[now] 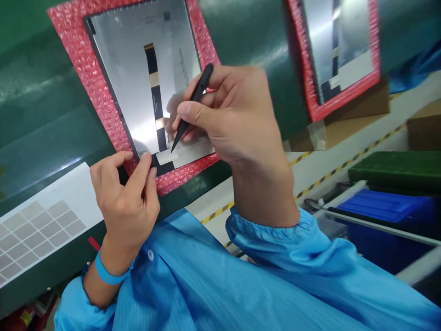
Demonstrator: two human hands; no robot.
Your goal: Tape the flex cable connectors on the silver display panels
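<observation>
A silvery panel (124, 59) lies on pink bubble wrap (81, 55), with a black and gold flat strip (157, 101) running down its middle. Near the strip's lower end is a small whitish piece (167, 155). My right hand (227, 110) grips a black pointed tool (198, 92) between thumb and fingers, its tip just above or on that whitish piece. At the panel's lower left corner rests my left hand (127, 193), thumb and fingertips close together on the edge; whatever lies between them is too small to name.
On the green table (248, 27), a second panel (353, 32) lies in pink wrap at the right. A white sheet with grey squares (82, 188) is at the left. Beyond the edge are cardboard boxes (358, 112) and a blue bin (382, 204).
</observation>
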